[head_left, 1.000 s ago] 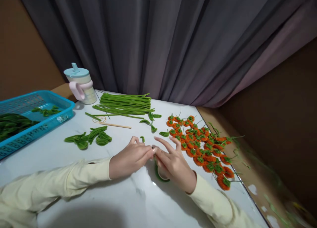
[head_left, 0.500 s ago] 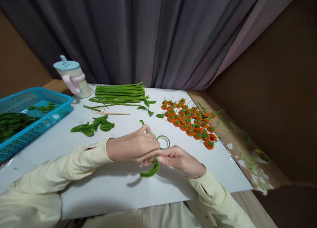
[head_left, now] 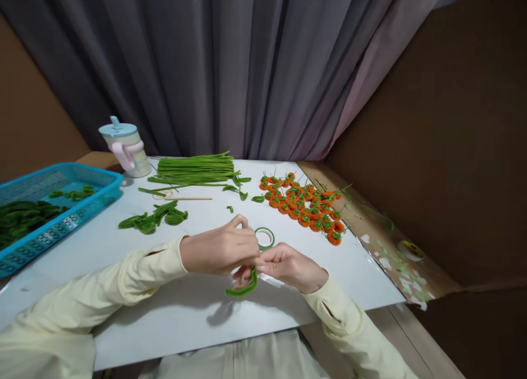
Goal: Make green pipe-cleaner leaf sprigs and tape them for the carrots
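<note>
Above the near part of the white board, my left hand [head_left: 224, 251] and my right hand [head_left: 290, 265] meet fingertip to fingertip. Between their pinched fingers is the end of a curved, fuzzy green pipe-cleaner piece [head_left: 242, 291], which hangs below them and bends to the left. Both hands are closed; my left fingers partly hide the pinched end. Just beyond the fingertips is a roll of green tape [head_left: 264, 238]. Whether a strip of it runs into my fingers I cannot tell.
A blue basket [head_left: 96, 203] with green pieces stands left, near a lidded cup [head_left: 127, 151]. Green pipe cleaners [head_left: 193, 169], a thin wooden stick [head_left: 189, 198] and looped green leaves [head_left: 152, 217] lie on the board. Orange flower-like pieces [head_left: 304, 203] cluster right.
The whole view has shifted slightly, with things on the right appearing further left. My hands stay pinched together, and the hanging green piece has turned a little, now lying closer under my left fingers.
</note>
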The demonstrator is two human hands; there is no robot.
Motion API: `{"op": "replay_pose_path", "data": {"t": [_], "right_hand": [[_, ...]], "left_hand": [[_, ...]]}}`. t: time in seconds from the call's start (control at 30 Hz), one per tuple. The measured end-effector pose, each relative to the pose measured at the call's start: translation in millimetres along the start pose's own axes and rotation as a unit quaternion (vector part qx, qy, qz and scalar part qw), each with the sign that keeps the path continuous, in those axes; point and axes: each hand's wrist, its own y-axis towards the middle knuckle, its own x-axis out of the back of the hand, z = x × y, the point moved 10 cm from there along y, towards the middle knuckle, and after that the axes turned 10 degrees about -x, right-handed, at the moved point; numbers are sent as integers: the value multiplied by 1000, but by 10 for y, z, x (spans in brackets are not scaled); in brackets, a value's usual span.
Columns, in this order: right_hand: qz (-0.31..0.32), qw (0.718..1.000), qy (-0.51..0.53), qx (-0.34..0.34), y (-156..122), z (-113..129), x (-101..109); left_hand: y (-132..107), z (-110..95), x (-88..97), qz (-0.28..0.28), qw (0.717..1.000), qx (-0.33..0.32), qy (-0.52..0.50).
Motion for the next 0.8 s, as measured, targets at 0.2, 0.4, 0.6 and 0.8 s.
{"op": "replay_pose_path", "data": {"t": [0.2,0.4,0.6,0.8], "right_hand": [[-9,1000,4,-8,6,23,-5],[28,999,21,11,-3,116,-118],[9,999,-25,23,-5,204,-1],[-25,998,-55,34,70,276,168]], "left_hand": [[-15,-12,41,-31,1000,2,2],[-1,-114,131,-55,997,-17,55],[2,-131,161,-55,988,-21,146],[4,-108,213,-67,979,-14,193]]}}
